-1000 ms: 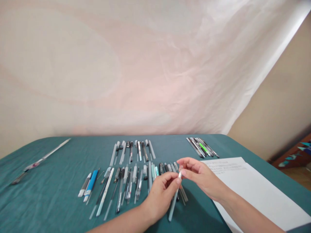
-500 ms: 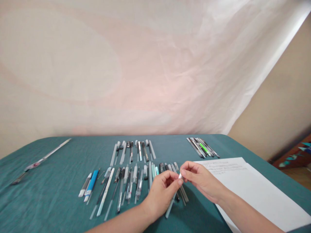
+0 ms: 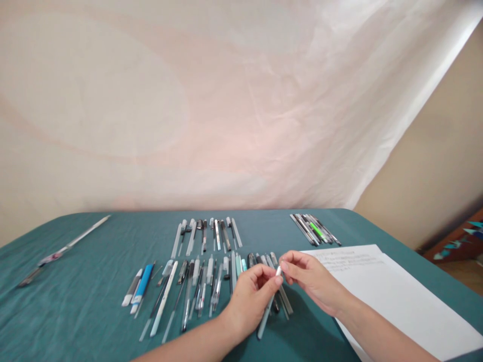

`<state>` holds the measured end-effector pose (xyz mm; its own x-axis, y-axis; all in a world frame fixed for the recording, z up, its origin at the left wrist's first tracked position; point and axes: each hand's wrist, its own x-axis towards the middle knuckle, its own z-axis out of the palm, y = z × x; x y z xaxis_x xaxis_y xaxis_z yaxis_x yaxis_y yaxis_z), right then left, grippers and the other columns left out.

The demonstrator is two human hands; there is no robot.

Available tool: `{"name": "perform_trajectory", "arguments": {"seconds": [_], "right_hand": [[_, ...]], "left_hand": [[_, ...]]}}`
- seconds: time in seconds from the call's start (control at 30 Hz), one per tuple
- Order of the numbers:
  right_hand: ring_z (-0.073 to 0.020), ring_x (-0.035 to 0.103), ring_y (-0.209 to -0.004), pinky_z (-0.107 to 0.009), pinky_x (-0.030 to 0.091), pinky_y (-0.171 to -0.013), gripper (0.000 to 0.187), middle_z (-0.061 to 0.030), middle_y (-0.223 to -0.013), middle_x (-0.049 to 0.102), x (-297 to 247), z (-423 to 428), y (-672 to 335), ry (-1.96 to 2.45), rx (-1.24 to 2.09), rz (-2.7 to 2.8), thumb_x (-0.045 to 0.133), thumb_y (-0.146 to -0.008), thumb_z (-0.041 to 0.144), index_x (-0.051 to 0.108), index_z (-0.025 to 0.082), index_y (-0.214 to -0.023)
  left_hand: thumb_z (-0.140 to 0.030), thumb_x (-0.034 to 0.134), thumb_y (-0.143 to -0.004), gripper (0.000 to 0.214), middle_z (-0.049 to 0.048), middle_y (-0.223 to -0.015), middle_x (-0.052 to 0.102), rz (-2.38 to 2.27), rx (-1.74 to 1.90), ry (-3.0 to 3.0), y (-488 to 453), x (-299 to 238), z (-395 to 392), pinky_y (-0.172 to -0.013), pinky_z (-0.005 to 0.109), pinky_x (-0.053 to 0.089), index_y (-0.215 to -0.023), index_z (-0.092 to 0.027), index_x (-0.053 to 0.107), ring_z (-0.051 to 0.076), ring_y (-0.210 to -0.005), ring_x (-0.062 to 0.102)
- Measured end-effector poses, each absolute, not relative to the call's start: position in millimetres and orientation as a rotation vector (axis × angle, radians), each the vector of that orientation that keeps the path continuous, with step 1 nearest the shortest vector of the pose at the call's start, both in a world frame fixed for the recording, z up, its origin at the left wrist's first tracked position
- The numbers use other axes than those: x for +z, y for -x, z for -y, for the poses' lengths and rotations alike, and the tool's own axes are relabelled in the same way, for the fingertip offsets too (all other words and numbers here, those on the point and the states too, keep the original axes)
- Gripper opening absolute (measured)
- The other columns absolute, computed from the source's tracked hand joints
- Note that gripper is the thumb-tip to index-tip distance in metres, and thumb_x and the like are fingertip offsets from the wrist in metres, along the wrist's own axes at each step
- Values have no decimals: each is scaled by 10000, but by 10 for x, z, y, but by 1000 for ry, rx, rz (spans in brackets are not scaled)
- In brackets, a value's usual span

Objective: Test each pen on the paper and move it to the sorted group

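Low in the middle of the head view, my left hand [image 3: 249, 299] is closed around a slim pen [image 3: 265, 322]. The pen slants, its pale grey-green barrel pointing down toward me and its white end showing above my left thumb. My right hand [image 3: 313, 281] pinches at that white end with thumb and forefinger; the fingertips hide the very tip. Just beyond and left of my hands lies a row of pens, caps, refills and clear barrels [image 3: 204, 281], partly covered by my left hand.
A second row of pen parts [image 3: 217, 235] lies farther back. Several pens, one bright green [image 3: 318, 232], are grouped at the back right. Paper sheets with handwriting [image 3: 392, 301] lie right. A long wrapped stick [image 3: 75, 241] rests left on the green cloth [image 3: 75, 311].
My fingers have shifted slightly at the pen's white end, and a little more of it shows. The pen parts on the cloth have stayed in place.
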<state>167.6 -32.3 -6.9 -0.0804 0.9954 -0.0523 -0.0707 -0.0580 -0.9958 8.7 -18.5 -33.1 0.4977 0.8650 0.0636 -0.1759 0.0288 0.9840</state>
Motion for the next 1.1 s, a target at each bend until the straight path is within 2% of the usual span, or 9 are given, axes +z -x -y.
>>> {"name": "perform_trajectory", "arguments": {"seconds": [0.17,0.4,0.57,0.77,0.97,1.1], "right_hand": [[-99,482,-648,-229,372,-593,272,-29,-799,600,-71,330,-1667,1059,1513,1128,627,-749,356,640,164,-941],[-73,422,-569,-217,346,-555,192,4,-669,555,-101,315,-1664,1109,1365,1183,656,-730,319,647,134,-781],[-97,474,-632,-238,369,-590,265,-29,-766,591,-75,336,-1646,1042,1488,1146,594,-782,348,633,151,-954],[-68,425,-570,-215,344,-560,168,5,-681,562,-101,334,-1657,1104,1363,1204,646,-744,302,640,137,-777],[-102,476,-643,-237,379,-597,274,-31,-776,601,-60,354,-1628,1078,1463,1201,589,-781,363,637,159,-957],[-89,448,-602,-222,361,-564,234,-13,-705,580,-63,348,-1632,1134,1350,1278,611,-763,353,655,134,-833]], "left_hand": [[-408,555,-773,286,64,-794,639,-603,916,-1271,-82,-309,180,-714,262,423,-807,-126,585,172,-767,581],[-407,594,-740,298,50,-738,625,-688,912,-1307,-90,-335,181,-643,235,419,-787,-113,582,149,-699,570],[-380,546,-787,269,66,-813,646,-583,921,-1273,-77,-297,185,-716,259,427,-819,-116,579,165,-773,587],[-378,586,-755,267,51,-755,638,-664,920,-1313,-82,-301,188,-651,234,418,-778,-112,575,143,-698,570],[-351,539,-800,241,75,-818,650,-553,924,-1272,-85,-295,196,-737,274,424,-822,-113,567,172,-788,590],[-369,570,-772,249,65,-792,649,-612,917,-1282,-85,-292,199,-718,268,431,-784,-120,562,176,-778,594]]}}
